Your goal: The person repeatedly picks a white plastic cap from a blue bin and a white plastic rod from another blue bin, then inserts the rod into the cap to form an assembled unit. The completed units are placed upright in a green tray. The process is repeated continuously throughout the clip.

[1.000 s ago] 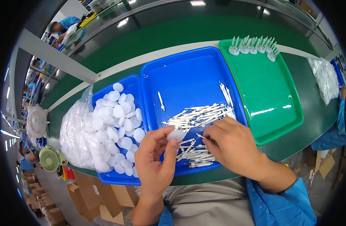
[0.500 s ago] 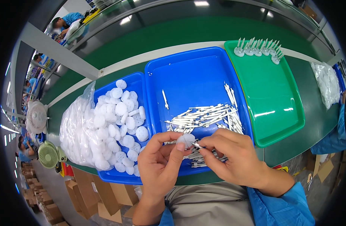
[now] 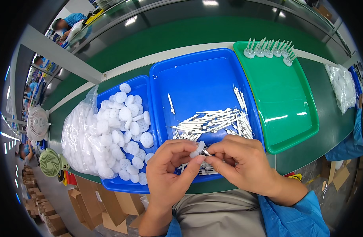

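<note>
While pinching a round translucent-white plastic disc in the left hand, probably tilted for a clearer view, also got a thin whitish plastic-looking stick gripped by closed fingers of the right hand, touching or nearly, over the shiny blue plastic tray, likely keeping spare white sticks handy.

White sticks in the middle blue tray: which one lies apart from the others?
The lone white stick toward the left side of the middle blue tray. Bare tray surrounds it, while the other sticks there lie bunched together.
</note>
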Demonstrator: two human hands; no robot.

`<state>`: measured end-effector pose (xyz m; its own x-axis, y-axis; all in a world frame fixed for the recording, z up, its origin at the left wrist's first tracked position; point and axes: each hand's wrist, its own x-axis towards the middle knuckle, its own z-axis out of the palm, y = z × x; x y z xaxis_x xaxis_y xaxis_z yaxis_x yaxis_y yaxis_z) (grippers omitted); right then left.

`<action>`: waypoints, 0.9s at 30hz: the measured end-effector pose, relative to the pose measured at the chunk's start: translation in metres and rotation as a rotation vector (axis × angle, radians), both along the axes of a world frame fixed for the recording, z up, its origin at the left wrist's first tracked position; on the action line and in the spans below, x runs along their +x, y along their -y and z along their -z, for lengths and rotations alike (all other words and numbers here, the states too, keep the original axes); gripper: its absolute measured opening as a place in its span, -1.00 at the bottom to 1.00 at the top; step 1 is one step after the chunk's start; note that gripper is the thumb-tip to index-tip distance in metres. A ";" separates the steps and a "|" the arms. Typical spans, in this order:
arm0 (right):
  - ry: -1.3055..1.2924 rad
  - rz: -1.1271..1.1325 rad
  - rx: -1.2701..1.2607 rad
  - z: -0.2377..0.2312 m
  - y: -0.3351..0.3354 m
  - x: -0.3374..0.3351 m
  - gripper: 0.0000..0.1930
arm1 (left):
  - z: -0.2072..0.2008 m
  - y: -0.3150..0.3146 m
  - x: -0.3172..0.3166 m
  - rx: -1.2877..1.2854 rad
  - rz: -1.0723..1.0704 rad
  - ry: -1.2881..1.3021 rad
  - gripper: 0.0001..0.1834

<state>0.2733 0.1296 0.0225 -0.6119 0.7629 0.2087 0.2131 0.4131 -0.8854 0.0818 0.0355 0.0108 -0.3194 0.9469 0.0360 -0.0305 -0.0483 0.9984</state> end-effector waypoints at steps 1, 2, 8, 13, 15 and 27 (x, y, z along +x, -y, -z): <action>-0.013 0.001 0.007 0.001 0.001 0.000 -0.86 | 0.000 0.000 0.000 -0.009 -0.004 0.003 -0.75; -0.021 0.000 -0.016 0.002 0.002 0.000 -0.86 | 0.001 0.001 0.000 -0.018 -0.007 0.005 -0.76; -0.039 0.011 0.044 0.004 0.007 0.002 -0.85 | 0.006 0.003 -0.001 0.019 0.002 -0.038 -0.75; 0.049 0.031 0.325 0.009 0.008 -0.002 -0.87 | 0.010 0.002 0.000 0.012 0.019 -0.184 -0.77; 0.070 0.032 0.338 0.009 0.008 -0.002 -0.88 | 0.009 0.001 0.001 0.017 0.026 -0.291 -0.77; 0.001 -0.002 0.349 0.008 0.004 -0.005 -0.78 | 0.005 0.000 -0.001 0.240 0.021 -0.076 -0.65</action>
